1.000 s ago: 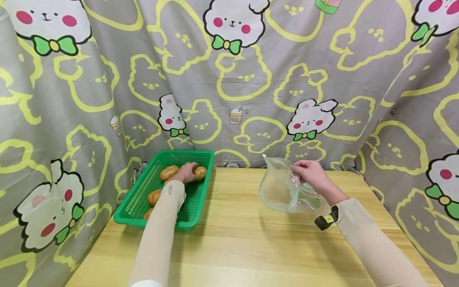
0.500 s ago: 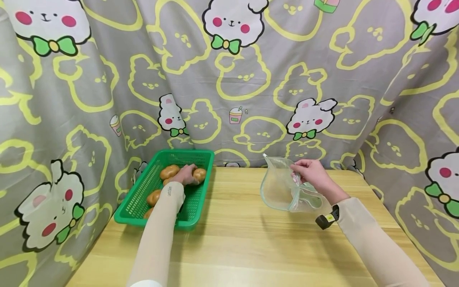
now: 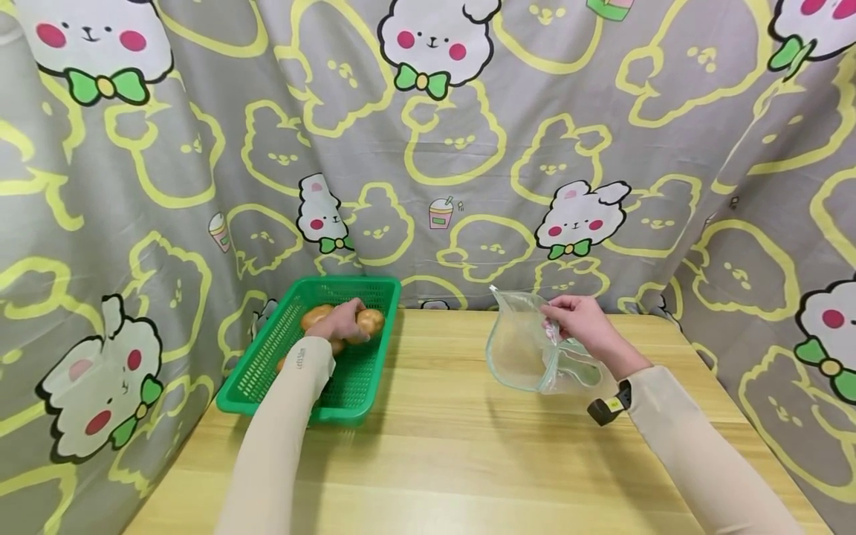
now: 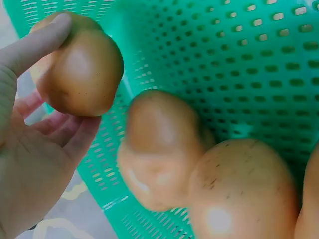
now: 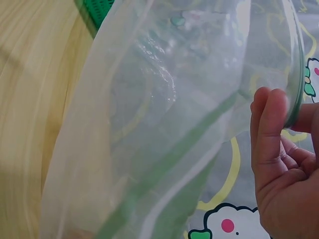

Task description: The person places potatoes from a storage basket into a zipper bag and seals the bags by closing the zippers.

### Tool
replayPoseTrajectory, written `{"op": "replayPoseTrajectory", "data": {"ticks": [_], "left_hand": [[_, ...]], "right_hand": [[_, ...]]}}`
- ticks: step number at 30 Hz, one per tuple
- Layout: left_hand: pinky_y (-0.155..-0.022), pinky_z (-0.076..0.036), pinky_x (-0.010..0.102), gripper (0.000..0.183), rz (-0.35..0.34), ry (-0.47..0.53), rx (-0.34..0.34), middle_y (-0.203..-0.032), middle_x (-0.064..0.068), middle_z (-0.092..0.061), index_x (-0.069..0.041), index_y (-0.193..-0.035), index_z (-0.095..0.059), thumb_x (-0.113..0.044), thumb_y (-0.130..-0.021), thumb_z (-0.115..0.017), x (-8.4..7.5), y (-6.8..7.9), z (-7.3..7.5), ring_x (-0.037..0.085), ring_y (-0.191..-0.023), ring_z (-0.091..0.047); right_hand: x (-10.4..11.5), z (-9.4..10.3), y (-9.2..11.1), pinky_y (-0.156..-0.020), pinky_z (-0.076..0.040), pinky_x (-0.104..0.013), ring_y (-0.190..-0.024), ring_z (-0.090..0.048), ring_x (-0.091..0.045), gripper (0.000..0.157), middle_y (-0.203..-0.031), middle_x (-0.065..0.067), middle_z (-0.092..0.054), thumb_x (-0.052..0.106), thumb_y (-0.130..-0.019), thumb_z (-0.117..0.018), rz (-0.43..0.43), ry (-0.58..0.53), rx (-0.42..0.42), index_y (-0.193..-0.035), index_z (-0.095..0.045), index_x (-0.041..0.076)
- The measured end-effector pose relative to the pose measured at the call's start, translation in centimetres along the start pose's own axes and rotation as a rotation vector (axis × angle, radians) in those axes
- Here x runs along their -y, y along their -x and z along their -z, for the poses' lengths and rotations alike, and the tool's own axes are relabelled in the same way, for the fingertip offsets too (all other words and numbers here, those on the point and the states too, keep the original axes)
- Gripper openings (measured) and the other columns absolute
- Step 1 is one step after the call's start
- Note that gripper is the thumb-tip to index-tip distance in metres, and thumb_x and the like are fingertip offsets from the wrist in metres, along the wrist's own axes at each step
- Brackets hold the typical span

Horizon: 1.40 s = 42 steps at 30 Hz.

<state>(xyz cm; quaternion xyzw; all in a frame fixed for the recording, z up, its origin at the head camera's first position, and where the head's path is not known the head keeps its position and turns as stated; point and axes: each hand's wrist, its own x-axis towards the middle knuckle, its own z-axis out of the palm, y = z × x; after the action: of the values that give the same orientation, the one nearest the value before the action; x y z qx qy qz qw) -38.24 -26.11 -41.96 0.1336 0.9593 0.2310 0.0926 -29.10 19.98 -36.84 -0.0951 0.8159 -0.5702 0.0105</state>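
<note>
In the head view my left hand (image 3: 339, 321) reaches into a green perforated basket (image 3: 337, 414) and grips a potato (image 3: 371, 322) near its far right corner. The left wrist view shows the thumb over the top of this potato (image 4: 87, 72) and the fingers curled beneath it. Other brown potatoes (image 4: 244, 189) lie close by on the basket's floor, partly hidden by my hand and sleeve in the head view. On the right, my right hand (image 3: 583, 327) pinches the rim of a clear zip bag (image 3: 518, 345) between thumb and fingers. The bag hangs over the table, its mouth spread apart.
The basket stands at the left rear of a light wooden table (image 3: 435, 446). A grey curtain (image 3: 468, 134) with yellow outlines and white cartoon bears surrounds the table's back and sides. A dark wrist camera (image 3: 607, 409) sits under my right sleeve.
My left hand, with the potato in its fingers, has risen slightly, and its forearm has shifted left. The right hand and the bag have stayed almost still.
</note>
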Motion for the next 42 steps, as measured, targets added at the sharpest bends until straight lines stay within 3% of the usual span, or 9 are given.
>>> {"op": "replayPoseTrajectory", "data": {"ticks": [6,12,21,26,30,36,42], "left_hand": [[-0.080,-0.044,0.042,0.057,-0.013,0.079,-0.053,-0.113,0.018,-0.049,-0.001,-0.123,-0.043,-0.016,-0.078,-0.075,-0.7,1.3,0.9,0.030,-0.095,-0.049],[-0.089,-0.041,0.045,0.064,-0.099,0.189,-0.151,-0.124,0.023,-0.045,0.002,-0.128,-0.040,-0.017,-0.079,-0.076,-2.3,2.3,1.8,0.033,-0.106,-0.048],[-0.087,-0.046,0.043,0.066,-0.285,0.207,-0.134,-0.126,0.017,-0.049,-0.003,-0.133,-0.044,-0.020,-0.079,-0.077,-8.6,3.8,1.8,0.029,-0.105,-0.054],[-0.086,-0.047,0.040,0.065,-0.383,0.194,-0.092,-0.126,0.014,-0.049,-0.005,-0.135,-0.045,-0.024,-0.080,-0.076,-11.9,4.2,0.9,0.026,-0.106,-0.054],[-0.086,-0.046,0.038,0.064,-0.449,0.161,-0.098,-0.122,0.009,-0.050,-0.010,-0.134,-0.049,-0.029,-0.080,-0.076,-13.8,4.5,-0.2,0.020,-0.105,-0.050],[-0.086,-0.045,0.037,0.065,-0.486,0.179,-0.079,-0.123,0.005,-0.048,-0.017,-0.137,-0.049,-0.033,-0.080,-0.076,-16.3,5.0,-2.1,0.017,-0.106,-0.047],[-0.087,-0.044,0.031,0.066,-0.530,0.207,-0.081,-0.123,0.003,-0.052,-0.013,-0.136,-0.048,-0.029,-0.079,-0.077,-18.3,4.8,-4.3,0.015,-0.107,-0.050]], "right_hand": [[-0.3,-0.1,0.0,-0.053,-0.051,-0.025,-0.057,-0.058,-0.008,0.035,-0.071,-0.002,-0.064,0.021,-0.094,-0.061,-0.010,0.011,-0.004,-0.105,-0.060,-0.012],[-0.3,-0.1,0.1,-0.053,-0.051,-0.025,-0.057,-0.058,-0.009,0.035,-0.071,-0.003,-0.064,0.020,-0.094,-0.061,-0.005,0.008,0.000,-0.105,-0.060,-0.013],[-0.3,0.0,0.0,-0.053,-0.051,-0.025,-0.057,-0.059,-0.009,0.035,-0.071,-0.001,-0.065,0.021,-0.094,-0.060,-0.003,0.010,-0.013,-0.105,-0.061,-0.012],[-0.4,0.0,-0.1,-0.054,-0.052,-0.026,-0.057,-0.059,-0.009,0.035,-0.070,-0.001,-0.065,0.022,-0.094,-0.060,-0.010,0.011,-0.014,-0.105,-0.061,-0.011],[-0.4,0.0,-0.2,-0.055,-0.051,-0.025,-0.057,-0.059,-0.009,0.035,-0.070,-0.001,-0.064,0.023,-0.094,-0.061,-0.005,0.011,-0.014,-0.105,-0.061,-0.011],[-0.1,0.0,0.1,-0.054,-0.051,-0.025,-0.056,-0.058,-0.008,0.037,-0.070,0.000,-0.064,0.022,-0.094,-0.061,-0.003,0.014,-0.013,-0.107,-0.060,-0.013],[0.4,-0.2,0.3,-0.054,-0.050,-0.025,-0.056,-0.057,-0.008,0.037,-0.071,-0.001,-0.064,0.022,-0.094,-0.060,0.008,0.036,-0.008,-0.108,-0.061,-0.013]]}}
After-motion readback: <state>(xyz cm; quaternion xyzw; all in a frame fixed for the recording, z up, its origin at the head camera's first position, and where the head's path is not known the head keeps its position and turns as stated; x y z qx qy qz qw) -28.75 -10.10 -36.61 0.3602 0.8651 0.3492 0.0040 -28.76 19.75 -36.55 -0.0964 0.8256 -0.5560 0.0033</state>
